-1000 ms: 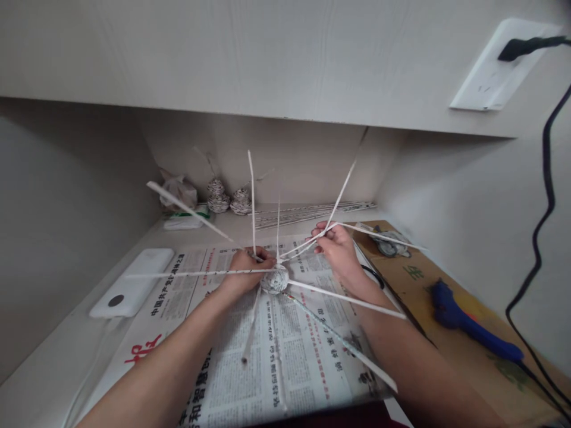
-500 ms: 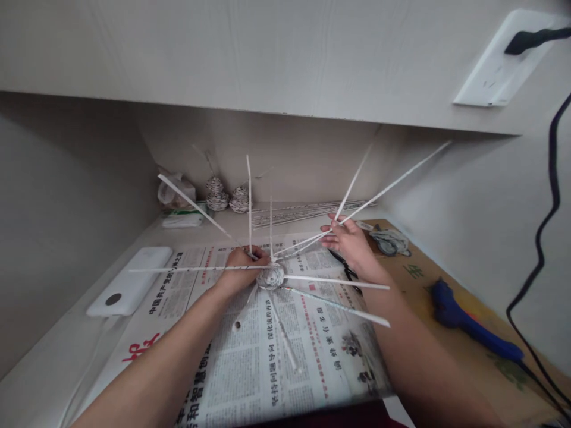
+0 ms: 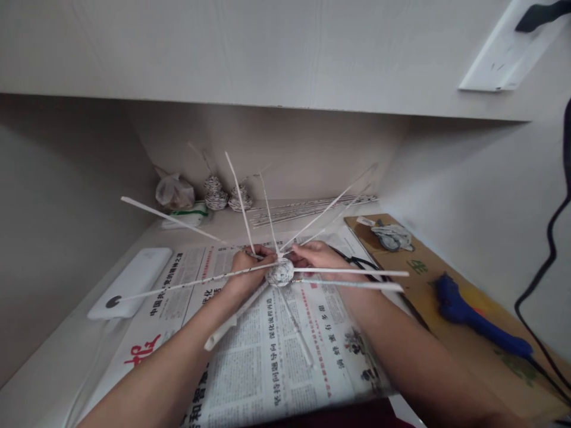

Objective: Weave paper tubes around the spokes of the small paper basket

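Woven paper ball [image 3: 280, 273]: left hand [image 3: 248, 261] grips its left side; right hand [image 3: 316, 255], fingers pinching strips [image 3: 329, 207], has moved in, presumably tensioning them.

Front: a broad, flat, pale grey panel [image 3: 267, 53] with faint vertical streaks and a straight lower edge.
Recess back: a smooth, beige-grey back wall [image 3: 312, 142], below and behind the panel.
Recess left: a plain, dark grey left wall [image 3: 66, 208], beneath the panel's left end.
Recess right: a plain, lighter grey right wall [image 3: 473, 196], beneath the panel's right end.
Work level: a flat, whitish tabletop [image 3: 227, 224], below the panel.
Power: a white, rectangular plastic socket [image 3: 491, 59] at the panel's right end, holding a black plug [image 3: 542, 16].
Light: soft, brighter on the panel, dimmer beneath it.
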Demonstrator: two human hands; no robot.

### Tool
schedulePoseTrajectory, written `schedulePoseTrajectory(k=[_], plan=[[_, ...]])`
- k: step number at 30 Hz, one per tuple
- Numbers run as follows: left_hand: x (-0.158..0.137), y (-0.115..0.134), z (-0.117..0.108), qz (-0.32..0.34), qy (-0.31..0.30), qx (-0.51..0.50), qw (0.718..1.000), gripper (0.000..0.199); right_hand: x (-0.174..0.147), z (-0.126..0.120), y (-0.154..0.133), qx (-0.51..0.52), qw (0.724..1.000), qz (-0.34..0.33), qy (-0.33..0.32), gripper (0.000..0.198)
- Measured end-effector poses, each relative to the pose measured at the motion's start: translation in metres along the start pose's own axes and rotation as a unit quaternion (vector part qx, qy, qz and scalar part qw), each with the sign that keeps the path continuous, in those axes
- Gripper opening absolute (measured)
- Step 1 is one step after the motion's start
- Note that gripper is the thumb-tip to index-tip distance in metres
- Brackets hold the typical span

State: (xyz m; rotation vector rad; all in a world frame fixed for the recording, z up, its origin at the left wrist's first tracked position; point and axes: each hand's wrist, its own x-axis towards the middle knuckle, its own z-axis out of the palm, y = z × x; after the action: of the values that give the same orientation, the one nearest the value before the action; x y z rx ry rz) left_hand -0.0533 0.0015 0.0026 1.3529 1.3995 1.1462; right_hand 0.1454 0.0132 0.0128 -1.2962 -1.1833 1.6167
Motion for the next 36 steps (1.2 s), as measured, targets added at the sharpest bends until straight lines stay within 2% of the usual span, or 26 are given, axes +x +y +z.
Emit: schedulePoseTrajectory(k=[2,5,8,11,15,20,22,24,26,31,33,36], plan=[[0.0,-0.002,0.001,0.017,-0.011,-0.006,1.0,0.027,-0.002,0.015,0.008,0.026,0.999,-0.017,-0.027,0.039],[0.003,-0.007,0.002,0.032,-0.04,-0.022,0.998,0.029,-0.003,0.029,0.013,0.084,0.996,-0.037,0.014,0.033],[0.005,-0.012,0.002,0.035,-0.049,-0.014,0.998,0.028,-0.004,0.032,0.013,0.105,0.993,-0.042,0.044,0.032],[0.006,-0.015,0.001,0.031,-0.045,0.007,0.998,0.028,-0.001,0.031,0.016,0.087,0.994,-0.049,0.053,0.032],[0.006,-0.011,-0.003,0.026,-0.056,-0.006,0.998,0.03,0.006,0.03,0.026,0.036,0.992,-0.078,0.097,0.025],[0.008,0.005,-0.015,-0.062,-0.123,-0.064,0.988,0.054,0.008,0.027,0.025,-0.011,0.988,-0.079,0.133,0.013],[0.009,0.012,-0.02,-0.045,-0.103,-0.048,0.993,0.049,0.005,0.025,0.02,-0.025,0.988,-0.062,0.142,0.012],[0.01,0.018,-0.027,0.0,-0.066,-0.048,0.997,0.039,0.002,0.022,0.017,-0.033,0.989,-0.036,0.139,0.014],[0.01,0.022,-0.033,0.021,-0.066,-0.087,0.994,0.038,0.001,0.019,0.016,-0.024,0.992,-0.021,0.12,0.017],[0.009,0.028,-0.044,-0.032,-0.189,-0.254,0.948,0.06,0.005,0.015,0.019,0.03,0.995,-0.046,0.078,0.021],[0.01,0.026,-0.043,-0.06,-0.195,-0.258,0.944,0.06,0.006,0.014,0.019,0.038,0.995,-0.051,0.075,0.022],[0.011,0.02,-0.036,-0.092,-0.185,-0.199,0.958,0.046,0.005,0.012,0.018,0.033,0.996,-0.046,0.066,0.024]])
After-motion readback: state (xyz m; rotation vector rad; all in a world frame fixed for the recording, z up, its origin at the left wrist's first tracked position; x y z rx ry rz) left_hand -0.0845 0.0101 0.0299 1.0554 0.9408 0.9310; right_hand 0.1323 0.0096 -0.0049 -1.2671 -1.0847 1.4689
